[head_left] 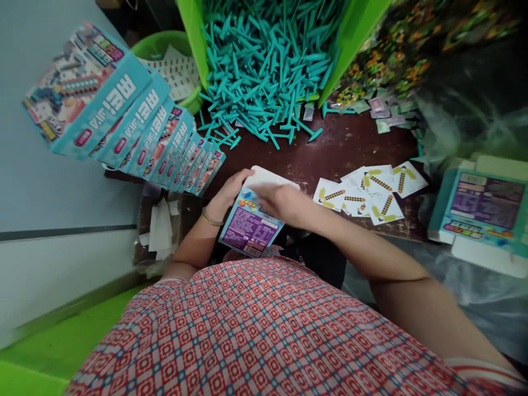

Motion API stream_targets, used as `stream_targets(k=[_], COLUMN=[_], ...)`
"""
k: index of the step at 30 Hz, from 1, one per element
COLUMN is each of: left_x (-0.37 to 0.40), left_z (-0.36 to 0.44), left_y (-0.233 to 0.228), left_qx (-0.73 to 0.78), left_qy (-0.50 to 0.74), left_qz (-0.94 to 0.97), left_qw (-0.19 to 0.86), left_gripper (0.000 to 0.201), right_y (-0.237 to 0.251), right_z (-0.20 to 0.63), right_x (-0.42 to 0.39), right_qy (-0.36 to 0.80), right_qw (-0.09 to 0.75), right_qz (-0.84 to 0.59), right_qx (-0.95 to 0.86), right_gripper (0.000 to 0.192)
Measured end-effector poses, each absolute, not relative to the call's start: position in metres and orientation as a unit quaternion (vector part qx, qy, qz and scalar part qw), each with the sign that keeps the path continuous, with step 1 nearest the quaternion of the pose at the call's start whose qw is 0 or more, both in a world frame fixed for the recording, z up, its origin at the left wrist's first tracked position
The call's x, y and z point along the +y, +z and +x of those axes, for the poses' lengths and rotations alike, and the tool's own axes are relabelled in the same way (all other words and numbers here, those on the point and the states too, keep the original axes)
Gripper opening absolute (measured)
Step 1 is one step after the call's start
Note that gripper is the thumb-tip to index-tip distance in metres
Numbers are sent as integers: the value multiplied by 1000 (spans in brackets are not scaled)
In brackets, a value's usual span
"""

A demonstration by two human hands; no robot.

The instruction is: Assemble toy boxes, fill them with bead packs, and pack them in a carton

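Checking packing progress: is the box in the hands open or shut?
Open: the box has its white flap raised at the far end, between left hand and right hand.

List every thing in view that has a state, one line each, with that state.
Left hand: grips the left edge of the box.
Right hand: lies on top of the box, blurred.
Box: held in both hands, printed back up, white flap at the far end.
Row of boxes: closed, leaning in an overlapping line.
Teal sticks: loose heap, some spilled onto the table.
Leaflets: flat, spread and overlapping on the table.
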State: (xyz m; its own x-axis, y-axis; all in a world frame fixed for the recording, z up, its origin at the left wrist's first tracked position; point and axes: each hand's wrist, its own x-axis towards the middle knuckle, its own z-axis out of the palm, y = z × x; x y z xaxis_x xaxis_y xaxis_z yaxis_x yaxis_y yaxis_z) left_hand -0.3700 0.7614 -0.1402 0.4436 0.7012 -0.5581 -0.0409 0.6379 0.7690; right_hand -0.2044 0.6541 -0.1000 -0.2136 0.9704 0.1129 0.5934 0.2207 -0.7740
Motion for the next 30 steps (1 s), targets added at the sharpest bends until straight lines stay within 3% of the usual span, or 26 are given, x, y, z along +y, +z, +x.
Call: stream_targets(k=[3,7,9,13,16,23,26,28,30], left_x=[761,773,781,788,780,773,777,778,779], left_z=[-378,-376,-366,-343,-335,-335,-338,-338,-337], left_y=[-129,-109,-105,-115,-132,-152,-148,-143,-140], left_qx=[456,413,386,316,313,307,265,245,239], left_qy=[244,371,440,455,445,427,382,359,346], left_qz=[423,480,518,642,644,562,602,638,660], left_qw=[744,680,624,530,538,638,649,636,622], left_gripper=[19,26,33,59,68,55,41,33,29], right_y=[-98,-93,-107,-151,-168,-152,-128,-110,-94], right_z=[-205,-177,-165,-156,-149,-122,-118,-119,-122], right_x=[640,637,647,675,683,679,685,686,685], right_qy=[340,223,217,310,369,438,309,180,95], right_qw=[351,490,540,614,638,586,524,433,333], right_qz=[-492,-592,-627,-617,-560,-515,-559,-586,-580], right_qx=[-721,-600,-519,-384,-379,-447,-563,-661,-737], right_gripper=[38,45,55,69,63,76,50,30,31])
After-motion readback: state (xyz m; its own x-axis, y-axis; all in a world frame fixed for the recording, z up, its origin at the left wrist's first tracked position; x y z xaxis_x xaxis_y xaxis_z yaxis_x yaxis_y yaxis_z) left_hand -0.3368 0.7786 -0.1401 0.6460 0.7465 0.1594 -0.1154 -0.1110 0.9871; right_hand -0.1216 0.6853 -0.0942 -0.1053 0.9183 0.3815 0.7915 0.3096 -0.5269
